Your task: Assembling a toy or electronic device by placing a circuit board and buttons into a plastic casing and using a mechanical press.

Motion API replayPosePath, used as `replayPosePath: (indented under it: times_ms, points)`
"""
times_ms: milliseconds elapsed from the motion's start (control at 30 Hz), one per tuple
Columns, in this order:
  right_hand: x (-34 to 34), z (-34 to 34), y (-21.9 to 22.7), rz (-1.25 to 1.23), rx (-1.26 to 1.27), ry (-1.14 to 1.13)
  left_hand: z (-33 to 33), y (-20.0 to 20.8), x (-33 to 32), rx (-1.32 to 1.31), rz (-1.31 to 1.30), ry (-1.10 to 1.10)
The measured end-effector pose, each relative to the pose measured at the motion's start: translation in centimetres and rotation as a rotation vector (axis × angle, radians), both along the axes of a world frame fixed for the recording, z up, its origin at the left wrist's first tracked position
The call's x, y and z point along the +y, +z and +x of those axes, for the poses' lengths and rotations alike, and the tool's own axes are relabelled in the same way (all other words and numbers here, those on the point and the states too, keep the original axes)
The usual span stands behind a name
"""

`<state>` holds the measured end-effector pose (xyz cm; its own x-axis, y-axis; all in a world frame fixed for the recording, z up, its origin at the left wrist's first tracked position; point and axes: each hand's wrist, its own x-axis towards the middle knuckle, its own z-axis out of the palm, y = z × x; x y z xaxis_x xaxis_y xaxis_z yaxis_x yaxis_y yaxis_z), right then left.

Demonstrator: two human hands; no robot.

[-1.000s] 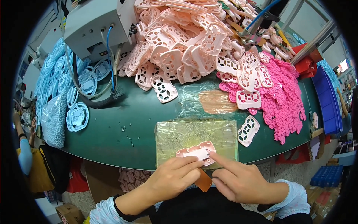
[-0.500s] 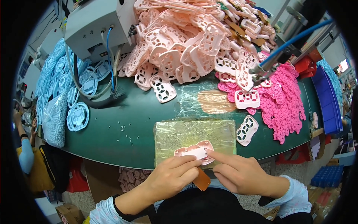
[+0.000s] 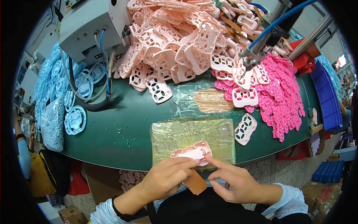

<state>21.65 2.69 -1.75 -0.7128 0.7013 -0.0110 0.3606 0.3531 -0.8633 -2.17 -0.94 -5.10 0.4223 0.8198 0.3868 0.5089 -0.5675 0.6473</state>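
Observation:
Low in the middle, a pale pink plastic shell lies over the near edge of a film-wrapped yellowish pad. A white rectangular piece sits inside the shell. My left hand is closed on the shell's near left side, its fingertips on the white piece. Below these fingers hangs a brown circuit board; how it is attached is hidden. The index fingertip of my right hand touches the shell's right end, by some thin reddish wire. Its thumb is apart, with nothing seen between the fingers.
A big heap of pink shells fills the back. To the right lie bright pink parts and a loose perforated shell. A driver tool hangs above. Light blue parts and a grey box stand left.
My right thumb has moved away from its index finger. The brown board shows more and hangs slightly farther left. The whole view has shifted a little.

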Motion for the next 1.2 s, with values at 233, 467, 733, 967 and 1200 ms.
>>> replayPosePath:
  times_ms: [233, 467, 733, 967, 1200]
  points:
    - [0.1, -0.1, -0.3, 0.328, -0.109, 0.039, 0.0, 0.6, 0.4, -0.016, -0.043, -0.001]
    - [1.0, -0.3, -0.4, 0.45, -0.167, 0.101, 0.2, 0.3, 0.9, -0.052, -0.038, 0.018]
    - [0.3, -0.4, -0.3, 0.369, -0.134, 0.032, -0.1, 0.6, 0.8, -0.022, -0.016, -0.004]
    - [-0.5, -0.9, 1.0, -0.044, -0.098, -0.082, -0.2, 0.0, 0.5, -0.049, -0.019, 0.008]
    - [0.7, -1.4, 0.9, 0.427, -0.413, 0.133, -0.1, 0.3, 0.9, 0.109, 0.128, -0.046]
